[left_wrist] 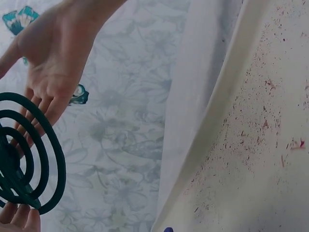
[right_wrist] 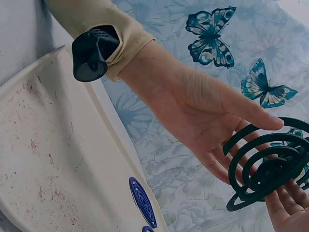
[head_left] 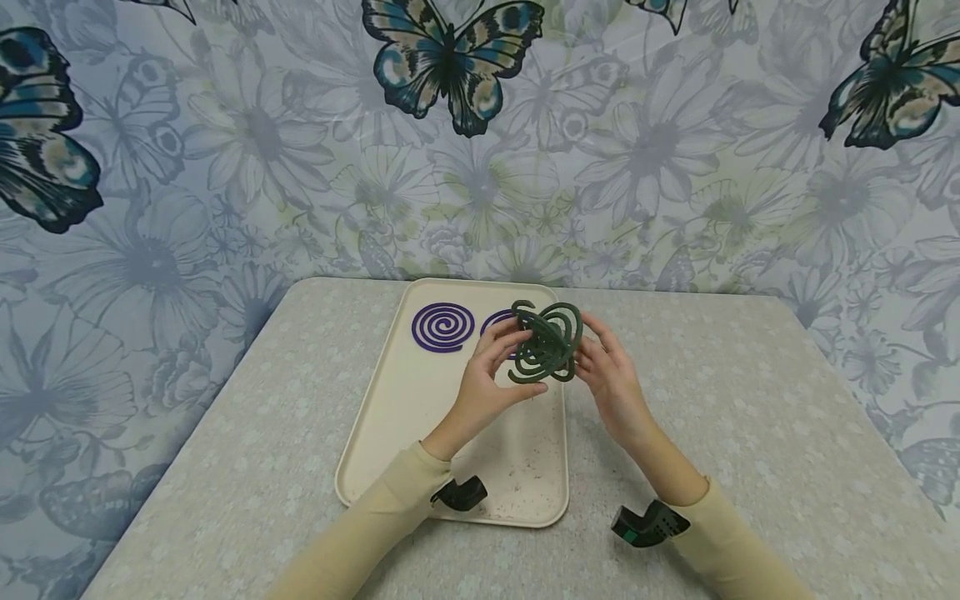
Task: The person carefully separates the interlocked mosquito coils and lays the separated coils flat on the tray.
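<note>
Both hands hold dark green mosquito coils (head_left: 549, 342) above the tray; the spirals look interlocked and tilted against each other. My left hand (head_left: 491, 371) grips them from the left. In the right wrist view, the thumb of that left hand (right_wrist: 193, 104) lies by the outer ring and its fingers reach behind the spirals. From the right side, my right hand (head_left: 611, 379) has its fingers at the coils' edge; its thumb is hidden in the head view. A purple coil (head_left: 442, 327) lies flat on the tray, and a second purple coil (head_left: 495, 317) is partly covered by my left hand.
The cream tray (head_left: 405, 417) rests on a pale patterned table (head_left: 712, 400). Small dark crumbs (head_left: 525, 479) are scattered on its near right part. A black wrist camera (head_left: 651, 523) sits at each wrist. Behind the table hangs a butterfly-printed cloth (head_left: 480, 192).
</note>
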### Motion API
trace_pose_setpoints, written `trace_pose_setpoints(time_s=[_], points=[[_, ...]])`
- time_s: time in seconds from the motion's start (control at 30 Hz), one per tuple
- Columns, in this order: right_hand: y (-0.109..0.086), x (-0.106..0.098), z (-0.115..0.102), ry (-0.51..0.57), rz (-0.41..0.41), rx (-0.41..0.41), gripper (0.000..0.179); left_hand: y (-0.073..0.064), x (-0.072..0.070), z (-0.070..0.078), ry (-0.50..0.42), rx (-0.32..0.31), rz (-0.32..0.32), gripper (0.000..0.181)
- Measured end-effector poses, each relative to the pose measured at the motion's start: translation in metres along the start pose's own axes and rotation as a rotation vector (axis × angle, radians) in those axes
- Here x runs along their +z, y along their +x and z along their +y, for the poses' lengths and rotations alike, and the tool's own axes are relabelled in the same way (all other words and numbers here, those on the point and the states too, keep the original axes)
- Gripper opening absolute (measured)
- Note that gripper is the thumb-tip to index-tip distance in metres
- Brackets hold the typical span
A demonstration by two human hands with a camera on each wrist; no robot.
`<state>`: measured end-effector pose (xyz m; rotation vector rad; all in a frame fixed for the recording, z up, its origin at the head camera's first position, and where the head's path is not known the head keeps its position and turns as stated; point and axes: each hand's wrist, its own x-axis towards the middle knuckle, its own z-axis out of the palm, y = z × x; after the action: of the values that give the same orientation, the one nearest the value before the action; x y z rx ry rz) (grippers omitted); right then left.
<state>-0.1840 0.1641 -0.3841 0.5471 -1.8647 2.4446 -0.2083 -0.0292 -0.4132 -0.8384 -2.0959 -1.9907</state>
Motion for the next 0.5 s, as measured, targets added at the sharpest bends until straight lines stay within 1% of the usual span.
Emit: trace_pose_setpoints(time_s=[0.1,0.2,0.27,0.4,0.5], points=[[-0.0005,-0.0015,0.0001,0.015,-0.007,-0.007,0.047,-0.0006,-0.0010,0.0006,0.062,0.001,-0.002,0.071],[-0.0016,-0.0021,0.0000,0.015,-0.019,-0.022,0.049,-0.0007,-0.0012,0.0006,0.070,-0.001,-0.005,0.076],[-0.0019,-0.0019,-0.0001,0.011,-0.021,-0.029,0.049,-0.0007,-0.0013,0.0005,0.075,0.004,-0.011,0.076],[-0.0023,-0.0013,-0.0008,-0.004,-0.020,-0.033,0.047,-0.0007,-0.0008,0.0000,0.123,0.033,-0.025,0.075],[-0.0028,-0.0003,-0.0020,-0.007,-0.014,-0.034,0.048,-0.0014,-0.0004,-0.0007,0.150,0.060,-0.021,0.078]])
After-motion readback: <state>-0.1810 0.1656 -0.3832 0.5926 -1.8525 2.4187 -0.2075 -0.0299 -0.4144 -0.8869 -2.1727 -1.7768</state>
